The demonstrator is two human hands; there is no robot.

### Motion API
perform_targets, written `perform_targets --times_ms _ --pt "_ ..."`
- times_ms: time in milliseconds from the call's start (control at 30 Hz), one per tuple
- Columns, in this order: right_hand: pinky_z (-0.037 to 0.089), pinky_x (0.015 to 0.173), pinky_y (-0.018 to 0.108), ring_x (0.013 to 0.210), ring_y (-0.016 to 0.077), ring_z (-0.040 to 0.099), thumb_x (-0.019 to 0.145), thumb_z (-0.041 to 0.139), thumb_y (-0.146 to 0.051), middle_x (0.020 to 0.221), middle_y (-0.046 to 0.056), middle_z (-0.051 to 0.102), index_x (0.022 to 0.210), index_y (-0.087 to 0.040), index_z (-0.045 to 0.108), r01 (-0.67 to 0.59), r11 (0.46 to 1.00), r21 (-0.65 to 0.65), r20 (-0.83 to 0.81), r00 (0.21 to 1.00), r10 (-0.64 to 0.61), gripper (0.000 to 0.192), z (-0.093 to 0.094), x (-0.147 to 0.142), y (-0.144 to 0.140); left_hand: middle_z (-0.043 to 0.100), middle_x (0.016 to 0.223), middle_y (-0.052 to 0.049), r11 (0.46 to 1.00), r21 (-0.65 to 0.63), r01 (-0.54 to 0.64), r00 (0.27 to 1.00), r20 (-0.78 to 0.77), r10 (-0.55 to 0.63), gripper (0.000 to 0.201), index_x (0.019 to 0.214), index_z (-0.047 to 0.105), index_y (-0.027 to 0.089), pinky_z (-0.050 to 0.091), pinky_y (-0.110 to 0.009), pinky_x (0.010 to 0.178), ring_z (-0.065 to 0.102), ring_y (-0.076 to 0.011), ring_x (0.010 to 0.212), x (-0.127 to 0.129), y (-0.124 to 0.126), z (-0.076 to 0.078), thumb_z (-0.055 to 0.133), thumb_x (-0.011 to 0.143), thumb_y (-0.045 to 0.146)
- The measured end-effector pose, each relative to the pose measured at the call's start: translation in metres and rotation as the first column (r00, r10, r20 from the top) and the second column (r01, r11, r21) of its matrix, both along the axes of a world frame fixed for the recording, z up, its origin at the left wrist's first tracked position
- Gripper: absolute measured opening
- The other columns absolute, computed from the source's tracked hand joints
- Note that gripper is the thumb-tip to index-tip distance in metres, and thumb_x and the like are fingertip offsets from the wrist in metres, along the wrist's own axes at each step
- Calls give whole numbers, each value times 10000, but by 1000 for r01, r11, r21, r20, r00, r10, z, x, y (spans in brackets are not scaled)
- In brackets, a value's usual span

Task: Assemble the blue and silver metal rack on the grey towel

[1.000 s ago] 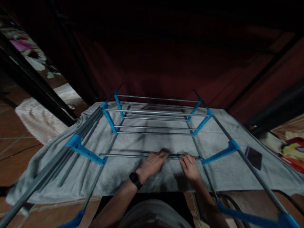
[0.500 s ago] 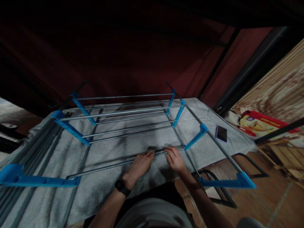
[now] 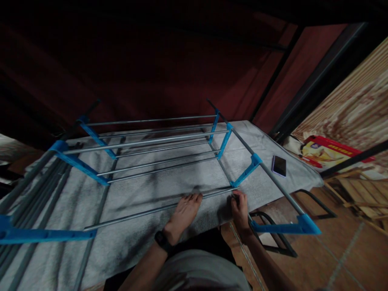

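From the head camera, your left hand [image 3: 184,212] lies flat, fingers straight, on the pale nubby towel [image 3: 151,190], fingertips against the nearest thin metal rod [image 3: 157,208] of the drying rack [image 3: 145,149]. Your right hand [image 3: 240,210] is curled at the rod's right end; whether it actually clasps it you cannot tell. The rack stands over the towel, grey steel tubes joined by glossy blue plastic brackets. A dark phone [image 3: 279,165] lies on the towel's right edge. Print on the red package [image 3: 330,151] is unreadable.

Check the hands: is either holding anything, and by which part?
Right hand seems to curl its fingers around the grey rod near its right end. Left hand rests flat on the towel against the rod, gripping nothing.
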State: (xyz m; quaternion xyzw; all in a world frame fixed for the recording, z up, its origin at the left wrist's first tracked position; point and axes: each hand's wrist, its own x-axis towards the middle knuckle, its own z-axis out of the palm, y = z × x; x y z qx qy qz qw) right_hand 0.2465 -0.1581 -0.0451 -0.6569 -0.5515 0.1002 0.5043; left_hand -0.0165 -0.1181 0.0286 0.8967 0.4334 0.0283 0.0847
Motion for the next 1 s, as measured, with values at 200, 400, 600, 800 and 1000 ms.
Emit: perform_targets --times_ms 200,400,600,800,1000 --pt "426 1003 490 1127 269 518 882 484 -314 1178 114 521 1250 -204 503 98 995 -27 -124 987 -101 385 -10 16 4 639 1295 -141 998 -9 -60 998 -29 60 556 1414 476 180 477 -395 970 630 -252 1143 0 -18 5 354 900 7" --pt "397 1066 524 1232 292 483 853 472 -275 1298 144 480 1404 -201 432 72 995 -62 -38 996 -75 558 -17 22 15 620 1335 -135 982 -85 -171 984 -54 167 556 1415 478 191 505 -374 906 643 -243 1133 -19 -23 -1 323 912 12" --pt "420 1059 536 1205 292 531 837 483 -295 1296 149 570 1415 -190 454 41 993 -112 -35 998 -45 588 -28 29 29 601 1358 -119 981 -112 -158 987 -17 158 561 1420 476 215 513 -364 912 648 -232 1128 -22 -16 -7 327 915 22" --pt "443 1041 539 1187 288 556 833 483 -300 1313 144 598 1408 -187 469 15 994 -106 -28 999 -18 586 -32 33 33 628 1302 -122 983 -132 -124 992 17 127 576 1431 473 196 503 -361 931 632 -229 1140 -16 -16 -9 306 910 18" --pt "441 1037 535 1177 295 554 830 479 -315 1317 155 587 1408 -182 467 19 993 -114 -9 1000 -21 593 -29 32 32 656 1249 -96 986 -127 -110 990 76 121 502 1405 497 197 500 -353 919 634 -218 1115 -16 -14 -15 301 960 73"
